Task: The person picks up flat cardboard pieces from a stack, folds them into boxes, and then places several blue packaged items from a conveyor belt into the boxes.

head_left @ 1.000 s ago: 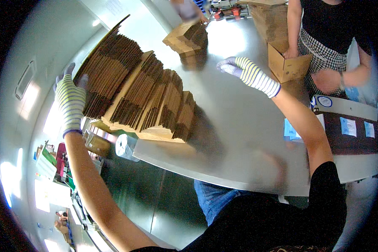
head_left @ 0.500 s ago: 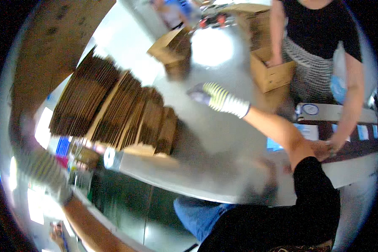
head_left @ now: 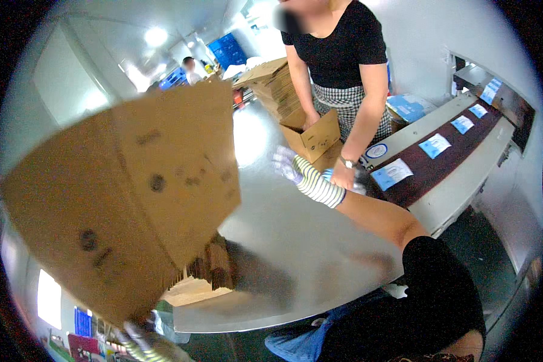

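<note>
left hand [head_left: 143,345], in striped glove: gripping the flat cardboard box [head_left: 169,175] at its lower corner; finger closure partly hidden and blurred. cardboard box raised and tilted on the left, in front of the folded cardboard stack [head_left: 214,262] on the table [head_left: 277,241]. right hand [head_left: 304,178], same glove: fingers loosely extended, nothing seen in grasp, above the table near the co-worker's carton [head_left: 320,143]. pale blue packets [head_left: 434,146] lie along the dark belt [head_left: 446,169] at right.
</note>
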Motion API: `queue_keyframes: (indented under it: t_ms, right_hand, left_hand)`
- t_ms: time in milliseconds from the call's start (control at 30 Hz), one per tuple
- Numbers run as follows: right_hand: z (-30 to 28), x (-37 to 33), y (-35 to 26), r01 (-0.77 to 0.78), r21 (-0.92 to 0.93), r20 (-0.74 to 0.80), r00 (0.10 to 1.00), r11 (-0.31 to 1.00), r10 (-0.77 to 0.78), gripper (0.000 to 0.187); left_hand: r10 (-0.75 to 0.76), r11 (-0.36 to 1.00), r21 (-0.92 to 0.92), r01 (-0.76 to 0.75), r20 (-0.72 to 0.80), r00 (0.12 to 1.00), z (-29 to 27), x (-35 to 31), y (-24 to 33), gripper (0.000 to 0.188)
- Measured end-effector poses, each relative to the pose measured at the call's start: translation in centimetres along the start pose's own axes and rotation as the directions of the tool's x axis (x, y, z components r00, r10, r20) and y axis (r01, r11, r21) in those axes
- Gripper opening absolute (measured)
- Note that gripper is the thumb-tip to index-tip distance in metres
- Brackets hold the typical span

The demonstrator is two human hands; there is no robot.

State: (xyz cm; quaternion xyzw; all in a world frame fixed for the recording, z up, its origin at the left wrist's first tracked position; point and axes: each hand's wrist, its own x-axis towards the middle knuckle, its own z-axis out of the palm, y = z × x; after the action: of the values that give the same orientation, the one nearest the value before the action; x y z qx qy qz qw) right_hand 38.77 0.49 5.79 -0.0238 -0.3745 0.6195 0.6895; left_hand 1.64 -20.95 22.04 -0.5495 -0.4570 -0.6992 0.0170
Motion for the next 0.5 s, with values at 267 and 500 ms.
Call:
queue_keyframes:
  t_ms: [267, 500]
  right_hand:
    - [6.7, -4.7, 2.9, -0.036, -0.804, -0.132, 0.984, 0.594, -0.118, 0.038]
    - [1.0, -7.8, 4.3, -0.043, -0.804, -0.298, 0.892, 0.593, -0.339, 0.057]
  left_hand:
    - [-0.377, 0.693, -0.435, 0.575, 0.46, 0.804, -4.4, -8.2, -11.6, 0.031]
    - [-0.447, 0.474, -0.464, 0.749, 0.606, 0.658, -4.0, -13.4, -16.8, 0.034]
